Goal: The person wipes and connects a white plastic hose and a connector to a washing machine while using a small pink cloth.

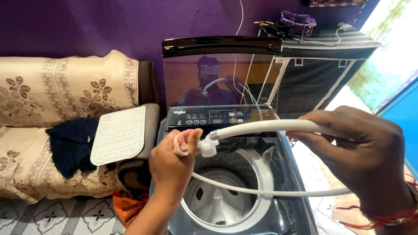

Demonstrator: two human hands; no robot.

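Our left hand [170,160] rises from the lower centre of the frame, fingers pinched shut. Our right hand [363,150], at the right edge, curls closed, knuckles up.

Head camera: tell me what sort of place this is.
Probably a room in a home: a top-loading washing machine with its lid up, a sofa in floral covers, and a patterned tile floor.

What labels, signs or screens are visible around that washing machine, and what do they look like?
Control panel: a dark glossy strip across the back of the top-loading washing machine, behind the white corrugated hose, with small pale buttons and markings.
Display window: a small dark rectangle mid-panel, unlit.
Logo mark: small and pale, at the panel's left end.
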